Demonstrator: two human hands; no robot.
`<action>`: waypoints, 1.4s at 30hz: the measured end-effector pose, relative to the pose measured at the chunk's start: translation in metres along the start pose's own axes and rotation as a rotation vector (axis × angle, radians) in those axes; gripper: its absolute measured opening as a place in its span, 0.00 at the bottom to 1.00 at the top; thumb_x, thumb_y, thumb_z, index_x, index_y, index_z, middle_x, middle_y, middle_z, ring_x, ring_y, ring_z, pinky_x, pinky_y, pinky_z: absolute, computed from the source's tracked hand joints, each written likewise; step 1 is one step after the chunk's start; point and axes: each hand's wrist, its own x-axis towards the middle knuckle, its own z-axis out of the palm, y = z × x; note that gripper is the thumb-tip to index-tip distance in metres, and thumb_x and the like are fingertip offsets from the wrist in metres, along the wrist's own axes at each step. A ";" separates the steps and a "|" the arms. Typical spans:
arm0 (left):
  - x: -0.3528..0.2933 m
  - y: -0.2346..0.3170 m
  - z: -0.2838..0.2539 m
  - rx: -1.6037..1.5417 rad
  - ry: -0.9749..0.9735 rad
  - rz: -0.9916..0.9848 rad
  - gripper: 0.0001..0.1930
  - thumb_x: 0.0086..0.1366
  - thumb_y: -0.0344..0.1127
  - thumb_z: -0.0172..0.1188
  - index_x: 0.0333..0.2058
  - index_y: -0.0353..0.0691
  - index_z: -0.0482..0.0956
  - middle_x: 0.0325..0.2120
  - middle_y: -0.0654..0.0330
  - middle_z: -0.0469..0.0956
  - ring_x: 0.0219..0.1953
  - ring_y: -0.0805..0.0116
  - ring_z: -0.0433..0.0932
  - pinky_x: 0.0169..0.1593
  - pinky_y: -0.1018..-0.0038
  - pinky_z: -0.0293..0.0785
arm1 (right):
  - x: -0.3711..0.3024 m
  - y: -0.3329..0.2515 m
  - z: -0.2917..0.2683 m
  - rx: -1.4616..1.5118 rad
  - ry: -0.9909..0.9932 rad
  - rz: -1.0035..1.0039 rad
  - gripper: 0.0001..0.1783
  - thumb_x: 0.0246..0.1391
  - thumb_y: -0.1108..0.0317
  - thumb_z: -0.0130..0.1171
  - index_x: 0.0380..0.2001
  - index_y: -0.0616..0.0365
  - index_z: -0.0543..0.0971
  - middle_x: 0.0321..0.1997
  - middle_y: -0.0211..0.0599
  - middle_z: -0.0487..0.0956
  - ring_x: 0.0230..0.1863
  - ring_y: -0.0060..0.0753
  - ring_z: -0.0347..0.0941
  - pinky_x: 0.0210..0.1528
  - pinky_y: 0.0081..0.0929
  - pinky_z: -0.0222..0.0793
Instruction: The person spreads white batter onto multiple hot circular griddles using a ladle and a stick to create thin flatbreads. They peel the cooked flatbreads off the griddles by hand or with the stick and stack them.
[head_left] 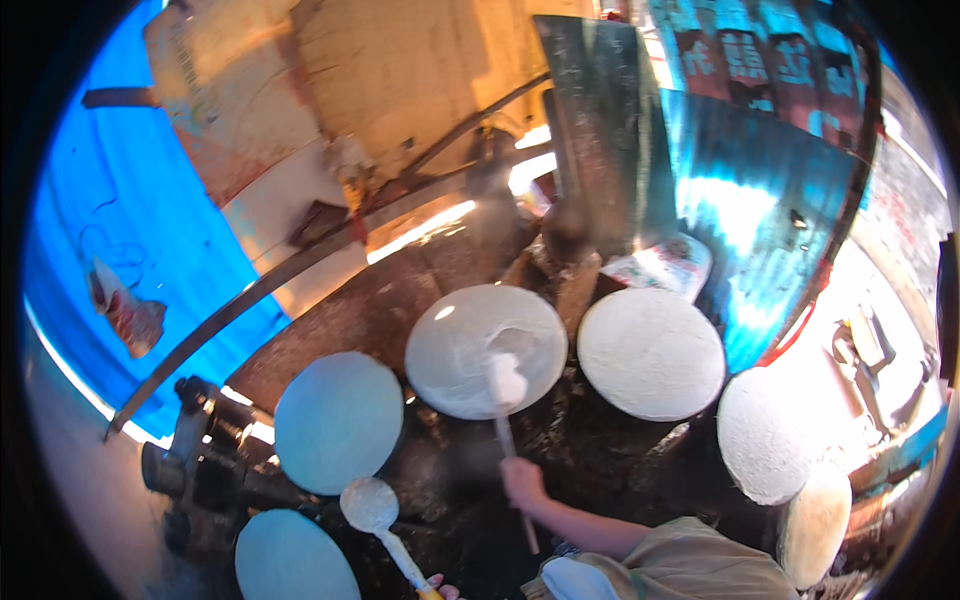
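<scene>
My right hand (525,485) is closed round the thin handle of a long tool with a pale, broad end, like a spatula (507,385). Its pale end rests over a round griddle (440,350) coated with whitish batter, and blur hides its exact shape. At the lower edge, my left hand (443,590) grips a ladle (370,505) by its yellow-ended handle; only some fingers show. The ladle's round bowl lies between two smooth, bluish-looking discs, an upper one (338,422) and a lower one (295,558). To the right of the griddle is a white-covered round plate (650,355).
Two more pale discs, an upper one (765,437) and a lower one (815,525), curve down the right side. Metal sheets (615,130) stand behind, beside cardboard (400,80). A blue sheet (140,210) hangs at left, crossed by a bent bar (235,305). Dark machinery (205,450) sits at left.
</scene>
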 end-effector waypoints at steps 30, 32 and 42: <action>0.059 -0.003 0.047 -0.005 0.002 -0.135 0.17 0.63 0.29 0.45 0.52 0.40 0.61 0.27 0.66 0.60 0.19 0.81 0.58 0.17 0.87 0.57 | 0.067 0.024 -0.149 -0.374 0.121 -0.368 0.13 0.55 0.63 0.47 0.42 0.52 0.76 0.17 0.42 0.74 0.12 0.34 0.70 0.14 0.30 0.67; 0.068 -0.004 0.055 0.039 0.031 -0.143 0.15 0.64 0.29 0.44 0.51 0.39 0.62 0.26 0.66 0.60 0.19 0.81 0.58 0.17 0.87 0.57 | 0.089 -0.038 -0.145 -0.295 0.108 -0.066 0.14 0.56 0.61 0.46 0.35 0.60 0.74 0.14 0.41 0.71 0.10 0.33 0.68 0.13 0.32 0.67; 0.093 0.000 0.061 -0.192 -0.097 -0.313 0.14 0.63 0.27 0.43 0.49 0.37 0.62 0.24 0.65 0.59 0.19 0.79 0.59 0.19 0.85 0.58 | 0.112 -0.052 -0.079 0.531 0.326 0.074 0.21 0.57 0.58 0.45 0.53 0.46 0.68 0.11 0.21 0.57 0.09 0.16 0.53 0.08 0.18 0.51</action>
